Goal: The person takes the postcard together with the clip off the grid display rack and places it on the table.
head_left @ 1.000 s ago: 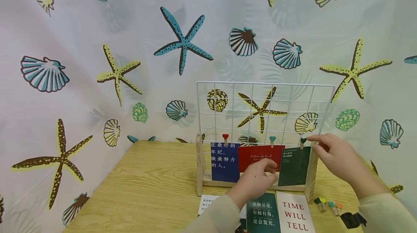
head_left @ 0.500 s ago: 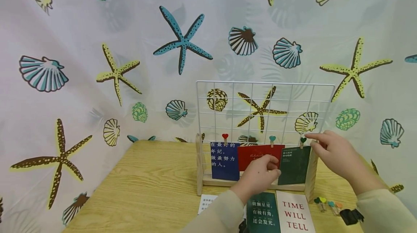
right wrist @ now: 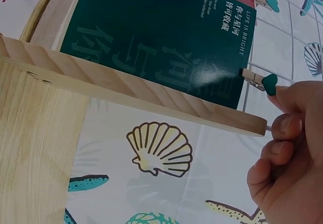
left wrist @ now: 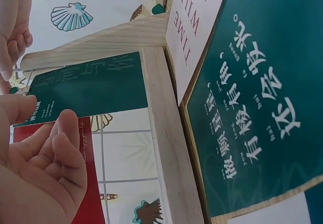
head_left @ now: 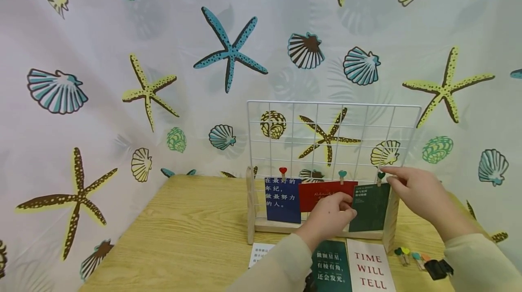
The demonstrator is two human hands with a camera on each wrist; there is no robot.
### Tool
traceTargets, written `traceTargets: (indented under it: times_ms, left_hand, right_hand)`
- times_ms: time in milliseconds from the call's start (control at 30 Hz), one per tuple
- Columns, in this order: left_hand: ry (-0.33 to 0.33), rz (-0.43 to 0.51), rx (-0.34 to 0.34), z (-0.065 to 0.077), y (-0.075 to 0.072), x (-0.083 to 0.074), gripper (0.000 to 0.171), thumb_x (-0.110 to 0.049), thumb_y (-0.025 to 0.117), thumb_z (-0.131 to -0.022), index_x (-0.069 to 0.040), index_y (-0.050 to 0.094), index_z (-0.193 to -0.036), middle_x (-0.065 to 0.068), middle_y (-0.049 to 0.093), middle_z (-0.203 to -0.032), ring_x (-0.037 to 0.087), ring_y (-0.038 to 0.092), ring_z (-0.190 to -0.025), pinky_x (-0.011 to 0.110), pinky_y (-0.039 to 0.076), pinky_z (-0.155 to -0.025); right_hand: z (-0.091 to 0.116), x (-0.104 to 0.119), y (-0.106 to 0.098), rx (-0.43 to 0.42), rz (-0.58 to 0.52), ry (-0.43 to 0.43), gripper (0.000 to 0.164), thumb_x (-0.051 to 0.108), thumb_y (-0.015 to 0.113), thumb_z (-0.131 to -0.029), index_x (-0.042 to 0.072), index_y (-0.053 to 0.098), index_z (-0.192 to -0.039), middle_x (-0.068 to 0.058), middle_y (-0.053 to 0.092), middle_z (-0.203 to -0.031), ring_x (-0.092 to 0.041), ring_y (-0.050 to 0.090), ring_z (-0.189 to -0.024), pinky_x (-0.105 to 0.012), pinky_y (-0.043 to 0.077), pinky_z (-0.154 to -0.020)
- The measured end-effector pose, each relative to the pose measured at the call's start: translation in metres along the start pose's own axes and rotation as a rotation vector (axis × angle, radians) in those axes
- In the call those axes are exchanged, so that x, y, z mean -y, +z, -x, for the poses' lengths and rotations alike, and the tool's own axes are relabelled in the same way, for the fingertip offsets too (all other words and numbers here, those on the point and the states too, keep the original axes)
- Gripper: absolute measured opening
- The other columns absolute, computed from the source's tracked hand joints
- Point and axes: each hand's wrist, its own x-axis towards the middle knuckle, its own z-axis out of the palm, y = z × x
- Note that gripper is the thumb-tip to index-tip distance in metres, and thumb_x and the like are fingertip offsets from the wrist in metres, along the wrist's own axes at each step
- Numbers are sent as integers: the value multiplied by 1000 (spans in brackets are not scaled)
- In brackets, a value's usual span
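Head: R grip (head_left: 422,197) on grn clip (head_left: 381,176), L grip (head_left: 329,216) nr grn card (head_left: 370,212).

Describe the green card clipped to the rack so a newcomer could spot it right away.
Find the white wire grid in its wooden stand on the table. The green card hangs at its lower right, beside the right hand. Its dark green colour sets it apart from the red card on its left and the blue card beyond.

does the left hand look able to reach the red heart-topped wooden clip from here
Probably yes: the left hand is nearby, and nothing visible blocks its way to the red heart-topped wooden clip atop the blue rectangular card.
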Motion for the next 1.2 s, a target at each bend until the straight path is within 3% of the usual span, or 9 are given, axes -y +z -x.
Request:
traceTargets:
  times_ms: [500,800,967,1200]
  left_hand:
    - [-14,-96,-45,-7,10,-6,31,-38,69,-96,-21,68,-122,-11,64,-98,9,58,-86,34,54,-83]
    - [16,-108,-78,-9,12,-7,23,-35,68,-98,-22,72,-117,-12,67,-102,9,58,-87,33,53,-82]
    - [41,-153,-109,-9,12,-6,22,-33,66,-99,-23,74,-117,-12,69,-108,8,59,-90,33,53,-86]
    - [59,-179,-162,-10,11,-7,20,-32,66,-99,-24,75,-114,-14,70,-103,7,59,-86,33,53,-83]
  right_hand:
    - [-1,2,5,7,62,23,40,26,51,-106,9,59,-142,1,42,-56,-17,37,-44,-33,34,-44]
    - [-2,5,7,-39,59,45,34,26,55,-105,9,66,-132,1,53,-60,-18,39,-46,-34,35,-45]
    - [-2,6,9,-63,68,49,32,25,56,-104,9,68,-129,2,49,-56,-17,38,-45,-33,34,-44]
    - [-2,5,12,-95,78,46,30,24,56,-104,10,69,-127,3,46,-53,-16,36,-43,-32,33,-42]
